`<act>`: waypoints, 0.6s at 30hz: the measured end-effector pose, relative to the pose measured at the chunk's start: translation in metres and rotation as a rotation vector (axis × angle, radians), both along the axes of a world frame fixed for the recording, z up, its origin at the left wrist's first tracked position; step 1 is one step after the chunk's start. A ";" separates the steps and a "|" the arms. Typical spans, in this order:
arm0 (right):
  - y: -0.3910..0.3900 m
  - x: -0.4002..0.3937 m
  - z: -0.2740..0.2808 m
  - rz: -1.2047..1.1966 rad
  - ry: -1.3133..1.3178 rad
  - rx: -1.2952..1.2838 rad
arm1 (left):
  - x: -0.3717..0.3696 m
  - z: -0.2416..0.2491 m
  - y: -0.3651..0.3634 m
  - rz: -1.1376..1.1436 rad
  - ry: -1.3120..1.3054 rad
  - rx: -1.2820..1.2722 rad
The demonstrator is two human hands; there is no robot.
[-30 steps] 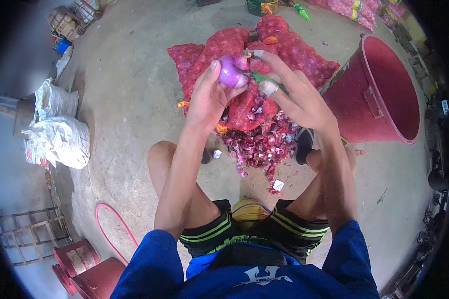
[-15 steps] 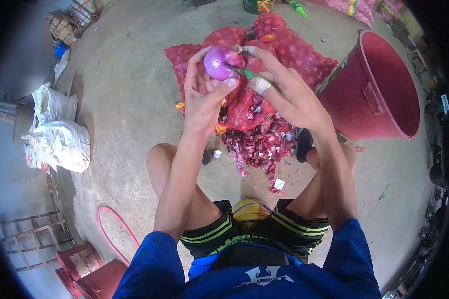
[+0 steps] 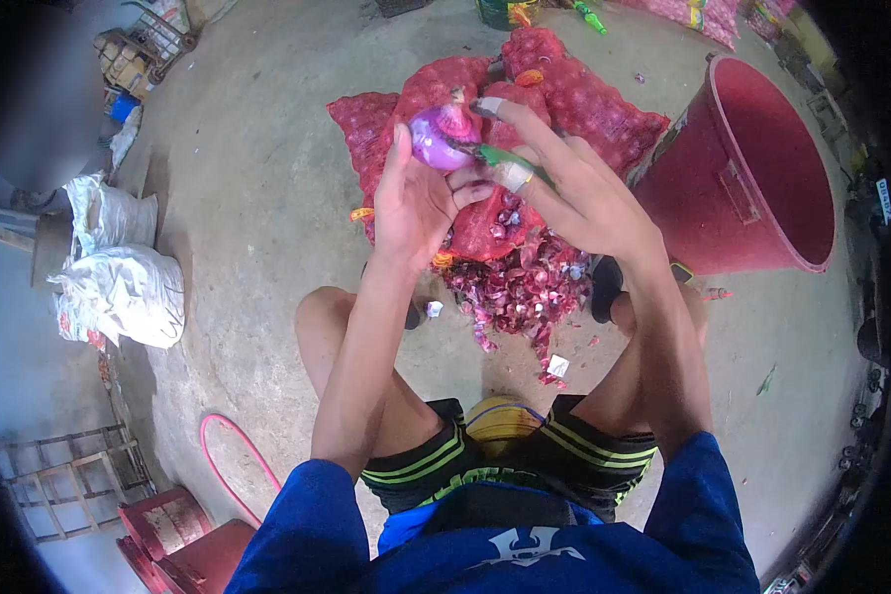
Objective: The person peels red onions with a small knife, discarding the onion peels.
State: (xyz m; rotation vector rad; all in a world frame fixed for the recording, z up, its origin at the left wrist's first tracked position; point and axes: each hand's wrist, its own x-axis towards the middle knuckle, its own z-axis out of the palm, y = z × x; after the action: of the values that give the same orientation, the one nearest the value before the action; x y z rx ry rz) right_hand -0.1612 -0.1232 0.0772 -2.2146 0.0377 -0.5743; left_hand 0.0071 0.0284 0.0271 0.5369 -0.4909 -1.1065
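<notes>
A shiny purple-red onion (image 3: 434, 139) sits in the fingers of my left hand (image 3: 413, 213), above the mesh sacks. My right hand (image 3: 594, 198) grips a small knife with a green handle (image 3: 505, 158), its dark blade lying against the onion's right side. White tape wraps the right thumb and index finger. Red mesh sacks (image 3: 604, 109) full of onions lie right behind my hands. Below them spreads a heap of loose red onion skins (image 3: 515, 287), with a few small onions (image 3: 508, 213) at its upper edge.
A tall red plastic bin (image 3: 693, 218) leans at the right. White sacks (image 3: 124, 292) stand at the left on the concrete floor. A pink hose (image 3: 213, 436) and red stools (image 3: 203, 559) are at lower left. A yellow seat (image 3: 500, 421) shows between my legs.
The onion has turned in my left hand, so its dry tip now points up. My left fingers have shifted lower around it. The knife stays in my right hand at the onion.
</notes>
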 end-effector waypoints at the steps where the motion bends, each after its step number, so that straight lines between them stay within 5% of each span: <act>1: 0.000 0.000 -0.001 -0.021 0.028 -0.072 | -0.001 0.002 -0.001 0.000 -0.002 0.001; 10: -0.002 0.002 -0.003 -0.047 0.016 -0.007 | 0.000 0.006 0.000 0.114 0.055 0.138; 12: -0.002 0.003 -0.004 -0.046 -0.005 -0.009 | -0.008 0.012 0.001 0.216 -0.191 0.132; 18: 0.000 0.004 0.003 -0.032 -0.010 -0.007 | -0.012 0.013 0.001 0.354 -0.378 0.150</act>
State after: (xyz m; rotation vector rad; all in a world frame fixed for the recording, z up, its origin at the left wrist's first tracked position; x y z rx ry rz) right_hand -0.1572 -0.1236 0.0802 -2.2211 0.0661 -0.6043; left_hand -0.0051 0.0292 0.0397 0.9358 -0.6143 -0.7052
